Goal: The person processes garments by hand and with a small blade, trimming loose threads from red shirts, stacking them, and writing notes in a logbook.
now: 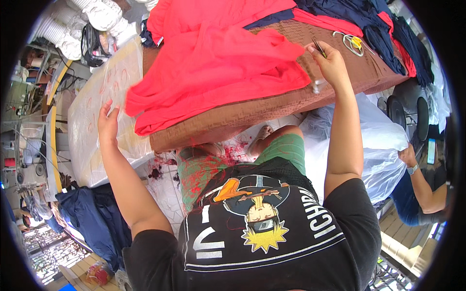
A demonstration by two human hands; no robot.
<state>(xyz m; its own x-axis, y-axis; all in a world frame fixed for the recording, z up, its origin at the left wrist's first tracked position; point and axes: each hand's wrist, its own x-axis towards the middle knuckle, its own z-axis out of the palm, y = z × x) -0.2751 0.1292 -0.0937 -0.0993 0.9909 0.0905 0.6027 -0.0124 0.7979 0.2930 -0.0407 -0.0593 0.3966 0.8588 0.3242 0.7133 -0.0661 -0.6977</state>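
A red cloth garment [218, 77] lies spread over the brown-covered table, its left and right edges slightly blurred. My left hand [108, 123] is just beyond the garment's left edge, fingers apart and holding nothing. Under and beside that hand is a bulky package wrapped in clear plastic [92, 92]. My right hand [331, 63] is at the garment's right corner, its fingers closed round small dark thread snips [319, 48]. The thumb and forefinger come close to the red cloth; whether they also pinch it I cannot tell.
Navy and red garments [349, 24] are heaped at the far right, near a white cord with a yellow part [355, 44]. Translucent plastic sheeting [359, 140] hangs at right, by another person's hand [407, 156]. Sewing equipment [36, 174] and navy cloth [94, 218] stand left. Red thread scraps litter the floor.
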